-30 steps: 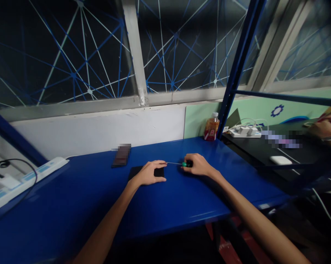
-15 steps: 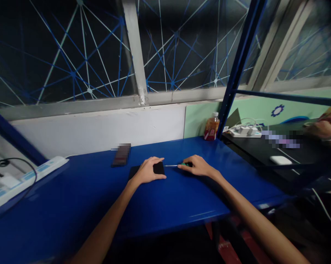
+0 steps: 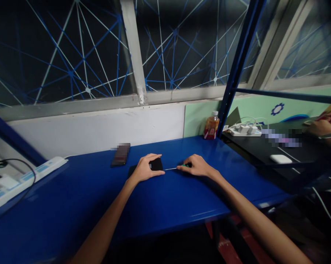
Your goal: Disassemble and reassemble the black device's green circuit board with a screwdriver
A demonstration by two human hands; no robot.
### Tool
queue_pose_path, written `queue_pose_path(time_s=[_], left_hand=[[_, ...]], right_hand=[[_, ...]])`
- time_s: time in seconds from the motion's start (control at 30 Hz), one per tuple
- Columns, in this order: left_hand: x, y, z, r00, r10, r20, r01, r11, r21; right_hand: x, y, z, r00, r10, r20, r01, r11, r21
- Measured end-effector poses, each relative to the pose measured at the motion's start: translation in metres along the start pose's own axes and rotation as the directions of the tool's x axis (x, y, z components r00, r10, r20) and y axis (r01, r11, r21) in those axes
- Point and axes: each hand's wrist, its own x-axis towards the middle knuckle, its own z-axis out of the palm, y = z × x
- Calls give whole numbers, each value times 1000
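Observation:
My left hand [image 3: 145, 169] spans a flat black rectangular object [image 3: 156, 164] lying on the blue table, thumb along its near edge and fingers along its far edge. What kind of object it is cannot be made out; the palm covers its middle. My right hand [image 3: 197, 165] is closed around the green and black handle of a screwdriver [image 3: 171, 169]. Its thin metal shaft points left, and the tip is at the object's near right corner, close to my left thumb. Whether the tip touches the object is too small to tell.
On the blue table [image 3: 165, 205], a dark phone [image 3: 121, 155] lies at the back left and a drink bottle [image 3: 211, 125] stands at the back right. White power strips are at the left [image 3: 28, 179] and right [image 3: 245, 130]. Another person's hand [image 3: 323, 128] is over the black neighbouring table.
The screwdriver's tip has swung toward me, from the middle of the black object's right edge to its near corner. My left hand and the object have shifted slightly left.

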Motion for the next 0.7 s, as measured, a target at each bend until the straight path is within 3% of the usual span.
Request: queue_pose_path(time_s=[0.7], left_hand=[[-1, 2, 0, 1000, -14, 21, 14, 1000, -2]], right_hand=[[-1, -4, -4, 1000, -15, -6, 15, 1000, -19]])
